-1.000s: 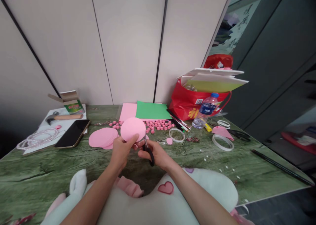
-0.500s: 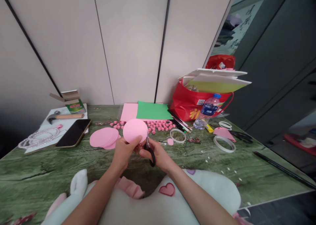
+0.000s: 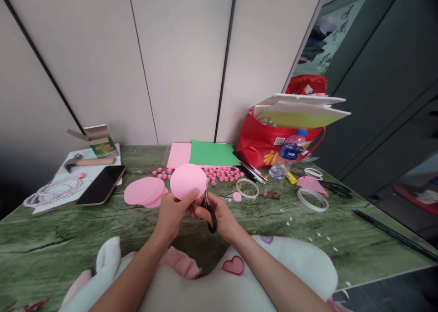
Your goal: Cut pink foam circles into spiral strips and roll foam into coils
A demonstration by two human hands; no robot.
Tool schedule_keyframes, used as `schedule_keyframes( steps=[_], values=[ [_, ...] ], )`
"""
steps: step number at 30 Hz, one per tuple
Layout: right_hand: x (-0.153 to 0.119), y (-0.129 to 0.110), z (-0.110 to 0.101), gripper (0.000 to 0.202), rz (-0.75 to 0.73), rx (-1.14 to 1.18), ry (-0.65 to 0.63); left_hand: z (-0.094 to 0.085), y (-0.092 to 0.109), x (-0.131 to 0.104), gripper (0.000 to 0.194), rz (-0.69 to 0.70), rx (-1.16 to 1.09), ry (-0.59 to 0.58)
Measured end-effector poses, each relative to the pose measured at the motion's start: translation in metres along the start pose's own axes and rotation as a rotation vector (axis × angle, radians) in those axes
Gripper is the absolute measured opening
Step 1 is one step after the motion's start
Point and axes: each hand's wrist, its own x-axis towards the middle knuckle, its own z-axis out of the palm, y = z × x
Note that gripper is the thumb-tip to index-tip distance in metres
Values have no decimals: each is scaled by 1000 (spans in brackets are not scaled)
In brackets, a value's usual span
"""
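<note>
Pinching a flat, round, bright pink paper disc (image 3: 186, 179) by its lower edge with the bare left hand (image 3: 171, 211), pressing the thumb across the near face. Clasping slim scissors with silver blades and black handles (image 3: 212, 217) in the bare right hand (image 3: 221, 216), wrapping fingers round the handles. Holding the disc up above a green wood-grained tabletop (image 3: 133, 225), with the blades pointing up at its right edge; being unable to tell the spread of the blades or any bite into the paper.

Risking, most likely, a nick or flat spot in the rim from too deep or too straight a snip. Risking also a bent or turned disc from pinching loosely at the bottom alone. Possibly endangering the left fingertips through working so near the blades.

Looking thin, smooth and evenly coloured on the near face; reading as nearly round, with a clean edge along top and left; hiding at the bottom behind the left thumb. Showing no clear crease at this size. Nearly matching in colour a fanned stack of round pink paper discs (image 3: 143, 191) lying to the left.
</note>
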Motion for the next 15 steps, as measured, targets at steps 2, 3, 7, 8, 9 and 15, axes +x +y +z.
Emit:
schedule_keyframes(
  steps=[2, 3, 7, 8, 9, 15],
  values=[
    [0, 1, 0, 29, 0, -1, 10, 0, 1, -1, 20, -2, 9, -4],
    [0, 1, 0, 28, -2, -3, 14, 0, 1, -1, 20, -4, 14, -1],
    [0, 4, 0, 27, -8, -10, 27, 1, 2, -1, 21, -1, 24, 17],
    [0, 5, -1, 27, -6, -10, 28, 1, 3, -1, 21, 3, 26, 19],
    [0, 6, -1, 27, -5, -11, 28, 1, 3, -1, 21, 6, 28, 19],
    [0, 8, -2, 28, 0, -5, 41, 1, 3, -1, 19, 9, 15, 6]
  ],
)
